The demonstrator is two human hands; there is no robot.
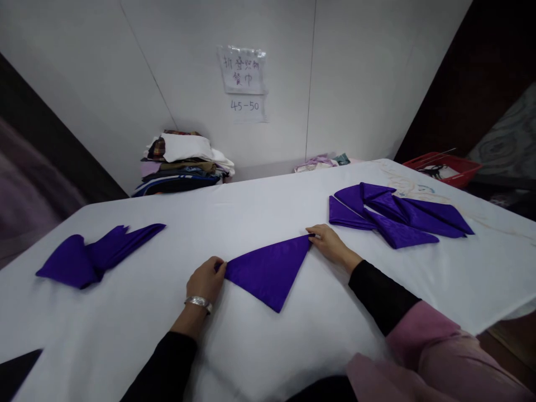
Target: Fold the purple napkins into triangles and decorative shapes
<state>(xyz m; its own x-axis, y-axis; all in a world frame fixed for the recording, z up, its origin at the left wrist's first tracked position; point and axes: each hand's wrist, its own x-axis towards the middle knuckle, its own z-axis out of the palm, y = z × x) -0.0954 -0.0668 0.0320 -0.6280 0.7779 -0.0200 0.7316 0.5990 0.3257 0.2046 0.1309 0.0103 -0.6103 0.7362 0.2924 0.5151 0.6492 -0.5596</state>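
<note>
A purple cloth napkin (270,269) lies folded into a triangle on the white table (259,206), its point towards me. My left hand (206,281), with a silver bracelet on the wrist, pinches the napkin's left corner. At the right corner my right hand (328,242) pinches the cloth between its fingers. Both hands rest on the tabletop.
A folded purple napkin (94,257) lies at the left. Several purple napkins (397,215) lie spread at the right. A pile of folded clothes (182,162) stands against the wall at the back, under a paper sign (243,70). A red basket (444,167) sits beyond the table's right corner.
</note>
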